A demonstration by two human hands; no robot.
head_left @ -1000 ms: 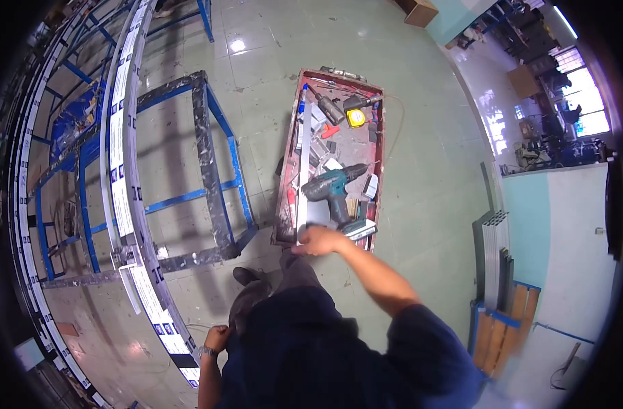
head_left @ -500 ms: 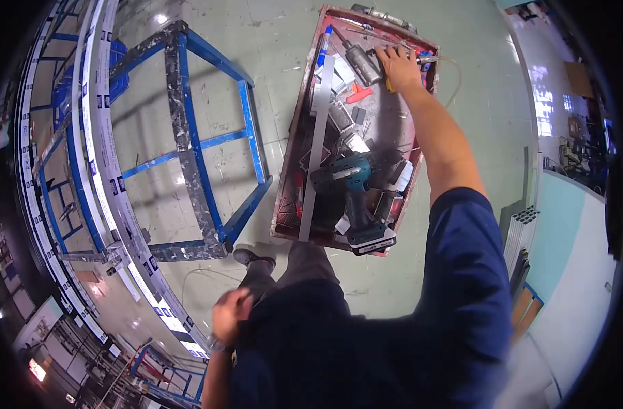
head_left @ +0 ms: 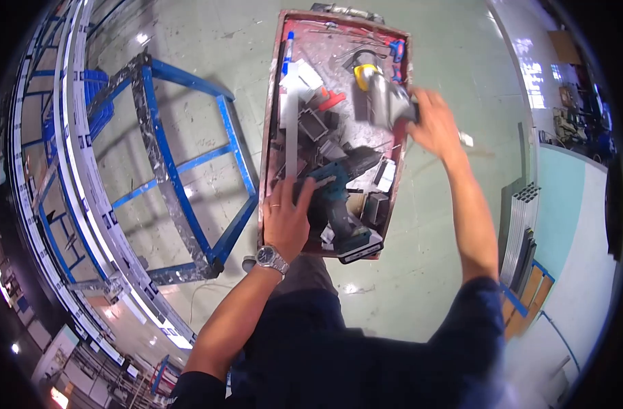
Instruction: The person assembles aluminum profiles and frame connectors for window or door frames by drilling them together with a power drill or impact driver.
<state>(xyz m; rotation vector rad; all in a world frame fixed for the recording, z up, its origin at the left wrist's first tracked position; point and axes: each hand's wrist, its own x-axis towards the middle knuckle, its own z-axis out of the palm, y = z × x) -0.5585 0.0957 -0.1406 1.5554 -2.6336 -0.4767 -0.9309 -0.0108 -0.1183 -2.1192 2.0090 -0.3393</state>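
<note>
A silver air tool [head_left: 388, 102], blurred by motion, is over the right side of a red-rimmed tool box [head_left: 408, 61]. My right hand [head_left: 434, 126] is closed around its dark grip end, and a hose fitting [head_left: 466, 139] shows beside the wrist. My left hand [head_left: 286, 217], with a ring and a wristwatch, reaches over the box's near left edge, fingers apart. Under it runs a long flat metal strip [head_left: 292, 129], its near end hidden. Right beside those fingers lies a teal cordless drill [head_left: 339, 198], its battery toward me. A yellow-and-black item [head_left: 365, 73] sits behind the air tool.
The box also holds a blue marker [head_left: 288, 51], a red-orange piece [head_left: 332, 101], small boxes and loose metal parts. To the left stands a paint-spattered blue metal frame [head_left: 155, 136] beside long wrapped profiles [head_left: 100, 204]. Stacked tubes [head_left: 519, 228] lean at the right.
My right hand has lifted the air tool and drawn it toward me and rightward. From beside my leg, my left hand has come up to the box. The view has shifted slightly.
</note>
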